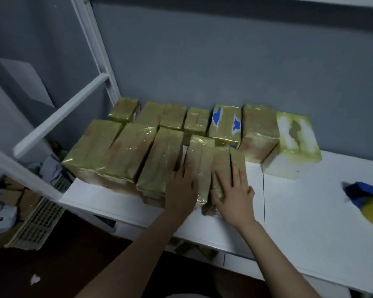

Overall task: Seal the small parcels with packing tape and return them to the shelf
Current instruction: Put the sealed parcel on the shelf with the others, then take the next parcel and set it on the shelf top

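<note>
Several parcels wrapped in yellowish tape stand in two rows on a white shelf (pixel 310 201) against a grey wall. My left hand (pixel 182 188) lies flat with straight fingers on a tall narrow parcel (pixel 199 162) in the front row. My right hand (pixel 235 191) rests with spread fingers on the neighbouring small parcel (pixel 224 160), its thumb at the parcel's right side. A roll of yellow packing tape in a blue dispenser (pixel 370 203) lies on the shelf at the far right, away from both hands.
A white box with a dark figure print (pixel 293 143) ends the back row at right. A white metal frame (pixel 58 117) slants at left. Below it sit a slatted crate (pixel 37 222) and crumpled cloths. More wrapped parcels (pixel 194 249) show under the shelf.
</note>
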